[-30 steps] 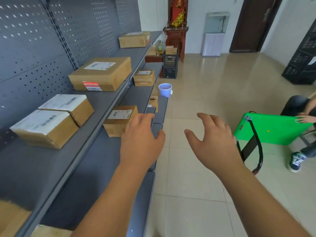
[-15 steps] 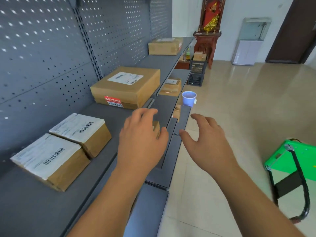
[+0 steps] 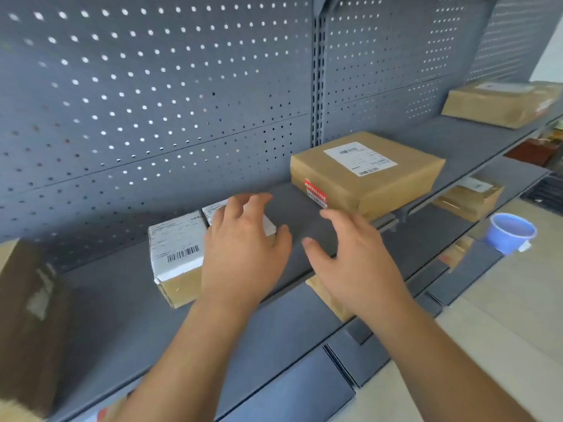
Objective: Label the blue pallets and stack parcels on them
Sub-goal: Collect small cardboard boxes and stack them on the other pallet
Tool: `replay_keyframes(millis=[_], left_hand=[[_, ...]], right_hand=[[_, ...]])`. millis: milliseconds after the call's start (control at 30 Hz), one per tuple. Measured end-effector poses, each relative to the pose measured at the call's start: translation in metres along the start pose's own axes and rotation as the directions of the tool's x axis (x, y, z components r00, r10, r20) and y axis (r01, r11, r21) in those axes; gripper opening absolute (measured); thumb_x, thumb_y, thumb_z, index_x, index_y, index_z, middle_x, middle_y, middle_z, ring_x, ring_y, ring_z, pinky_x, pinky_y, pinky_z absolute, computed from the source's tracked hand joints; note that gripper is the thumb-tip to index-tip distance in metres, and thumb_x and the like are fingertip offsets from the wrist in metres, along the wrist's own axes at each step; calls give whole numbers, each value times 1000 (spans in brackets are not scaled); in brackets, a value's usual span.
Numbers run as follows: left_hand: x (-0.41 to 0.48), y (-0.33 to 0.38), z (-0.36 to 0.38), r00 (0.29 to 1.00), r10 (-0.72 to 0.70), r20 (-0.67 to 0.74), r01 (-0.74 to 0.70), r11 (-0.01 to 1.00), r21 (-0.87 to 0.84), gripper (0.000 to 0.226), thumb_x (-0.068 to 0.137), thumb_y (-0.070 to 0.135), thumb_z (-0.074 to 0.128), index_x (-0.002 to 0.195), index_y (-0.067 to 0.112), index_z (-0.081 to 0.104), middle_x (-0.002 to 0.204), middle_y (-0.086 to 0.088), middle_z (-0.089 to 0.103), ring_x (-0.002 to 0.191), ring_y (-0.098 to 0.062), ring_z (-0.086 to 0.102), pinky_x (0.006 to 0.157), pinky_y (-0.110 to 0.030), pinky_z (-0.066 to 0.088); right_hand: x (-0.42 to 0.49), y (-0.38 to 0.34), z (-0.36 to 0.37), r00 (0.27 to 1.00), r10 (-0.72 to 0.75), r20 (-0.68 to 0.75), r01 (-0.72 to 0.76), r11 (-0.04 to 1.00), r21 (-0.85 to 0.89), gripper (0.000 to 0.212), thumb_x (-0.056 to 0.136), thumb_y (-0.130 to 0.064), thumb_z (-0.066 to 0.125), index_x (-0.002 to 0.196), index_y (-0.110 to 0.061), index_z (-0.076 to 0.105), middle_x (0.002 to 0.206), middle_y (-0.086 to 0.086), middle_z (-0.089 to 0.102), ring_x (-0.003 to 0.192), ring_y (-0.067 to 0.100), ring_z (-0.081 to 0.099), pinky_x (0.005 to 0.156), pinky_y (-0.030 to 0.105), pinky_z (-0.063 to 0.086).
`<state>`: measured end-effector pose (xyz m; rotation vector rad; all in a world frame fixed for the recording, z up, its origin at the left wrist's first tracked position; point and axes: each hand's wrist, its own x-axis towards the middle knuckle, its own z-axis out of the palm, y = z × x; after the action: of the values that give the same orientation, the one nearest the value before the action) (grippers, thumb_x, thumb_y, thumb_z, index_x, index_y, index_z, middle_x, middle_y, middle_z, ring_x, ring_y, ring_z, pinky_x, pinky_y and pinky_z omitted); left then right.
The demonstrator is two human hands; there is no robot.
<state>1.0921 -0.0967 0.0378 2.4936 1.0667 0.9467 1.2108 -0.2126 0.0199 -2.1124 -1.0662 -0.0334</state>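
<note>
Head view of a grey shelf (image 3: pixel 304 214) backed by a perforated panel (image 3: pixel 152 102). Two small parcels with white labels lie side by side on the shelf, touching: the nearer small parcel (image 3: pixel 178 257) sits close to the front edge, and the farther small parcel (image 3: pixel 214 212) lies just behind it, largely covered. The left hand (image 3: pixel 243 254), fingers spread and empty, is over the farther small parcel; whether it touches the parcel cannot be told. The right hand (image 3: pixel 353 263), also spread and holding nothing, is over bare shelf near the front edge, between the small parcels and a large parcel (image 3: pixel 365 175). The large parcel, bearing a white label on top and a red sticker on its side, rests farther along the shelf, at the front edge. Another brown parcel (image 3: pixel 499 103) lies near the shelf's far right end. A light blue cup (image 3: pixel 510 233) stands on a lower shelf. No blue pallet is in view.
</note>
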Motion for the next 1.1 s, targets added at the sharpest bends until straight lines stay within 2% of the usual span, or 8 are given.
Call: replay_keyframes(millis=[100, 267, 400, 500, 733, 833, 967, 1100], left_hand=[[-1, -20, -10, 989, -129, -68, 136, 985, 103, 51, 89, 36, 67, 137, 22, 60, 135, -4, 58, 125, -34, 49, 104, -42, 39], [-13, -47, -25, 950, -285, -130, 309, 920, 243, 54, 89, 46, 64, 139, 27, 58, 142, -3, 54, 134, -33, 40, 109, -46, 35], [-21, -66, -24, 919, -368, -141, 394, 877, 276, 58, 90, 56, 58, 142, 30, 55, 150, 1, 47, 142, -28, 30, 115, -47, 26], [-24, -76, -23, 905, -409, -118, 426, 862, 274, 59, 91, 62, 52, 142, 33, 54, 154, 1, 43, 143, -27, 30, 115, -49, 28], [-23, -105, -31, 885, -447, -128, 465, 861, 206, 51, 92, 51, 53, 140, 34, 54, 158, 1, 40, 146, -26, 26, 115, -48, 33], [-23, -106, -31, 886, -447, -125, 464, 864, 195, 51, 93, 52, 53, 140, 33, 53, 159, 1, 39, 146, -27, 27, 112, -48, 36], [-22, -104, -34, 889, -452, -72, 455, 854, 253, 69, 83, 72, 53, 140, 33, 49, 160, 5, 38, 143, -33, 35, 105, -49, 45], [-24, -104, -32, 876, -481, -28, 467, 834, 293, 72, 83, 64, 65, 145, 35, 44, 163, 6, 32, 136, -39, 40, 104, -47, 44]], right_hand=[[17, -7, 13, 994, -95, 62, 94, 995, 24, 56, 93, -52, 57, 143, -30, 46, 143, -4, 49, 133, 19, 42, 95, 32, 38], [36, -35, 41, 963, -233, 137, 226, 972, 64, 58, 91, -49, 60, 141, -23, 51, 140, -1, 50, 128, 26, 42, 100, 41, 41], [46, -58, 64, 935, -332, 121, 329, 943, 48, 52, 89, -48, 61, 134, -20, 58, 138, -2, 56, 121, 29, 50, 97, 46, 45], [50, -65, 80, 917, -369, 149, 370, 929, 26, 49, 90, -47, 60, 132, -22, 59, 140, -6, 56, 122, 27, 51, 96, 44, 42], [57, -67, 105, 900, -375, 221, 372, 926, 57, 50, 89, -43, 64, 132, -18, 63, 148, -1, 51, 134, 28, 40, 102, 49, 46], [60, -67, 105, 912, -341, 228, 342, 939, 36, 45, 85, -40, 61, 126, -21, 62, 148, -5, 48, 133, 24, 36, 96, 48, 48], [61, -66, 104, 905, -331, 266, 340, 940, 14, 42, 84, -46, 59, 118, -22, 57, 134, -8, 54, 125, 27, 40, 86, 49, 52], [59, -61, 101, 893, -327, 310, 356, 934, -38, 51, 82, -52, 65, 123, -24, 55, 140, -8, 49, 124, 30, 40, 83, 48, 53]])
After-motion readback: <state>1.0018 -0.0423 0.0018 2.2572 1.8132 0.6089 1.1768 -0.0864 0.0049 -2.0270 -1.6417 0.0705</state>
